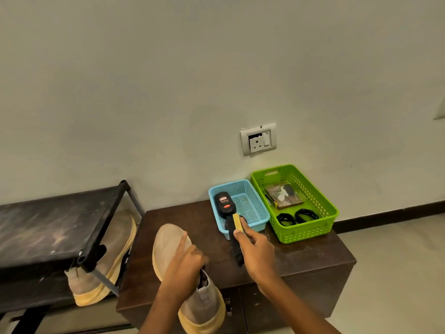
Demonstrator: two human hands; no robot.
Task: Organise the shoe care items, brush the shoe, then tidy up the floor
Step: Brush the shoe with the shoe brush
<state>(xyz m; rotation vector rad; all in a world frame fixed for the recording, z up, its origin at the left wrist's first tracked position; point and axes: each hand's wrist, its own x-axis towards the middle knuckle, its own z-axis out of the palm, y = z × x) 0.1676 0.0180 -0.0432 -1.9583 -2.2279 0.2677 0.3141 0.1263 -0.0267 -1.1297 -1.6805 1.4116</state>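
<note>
Nearest the camera, the left hand [184, 263] grips the tan suede shoe [173, 239] at its collar, fingers tucked into the opening and forefinger laid along the upper, pinning it to the dark wooden cabinet [301, 259]; the heel end overhangs the cabinet's front edge. Just beside it, the right hand [256, 249] is closed around the shoe brush [237, 239], wooden back uppermost, bristles turned toward the shoe, its far tip reaching over the near rim of the blue basket [250, 214]. Judgement: the brushing step is in hand, brush taken up or about to be returned; a stroke calls for carrying it left onto the toe while the left hand steadies. Open cabinet top lies between shoe and baskets, adequate for that sweep. Inside the blue basket a black polish bottle [224, 203] lies along the left wall. The green basket [313, 227] touches it on the right, near the cabinet's right edge, holding a packet and dark loops. Left, the second shoe [113, 263] leans under a black rack [48, 227]. A wall socket [258, 139] sits above.
</note>
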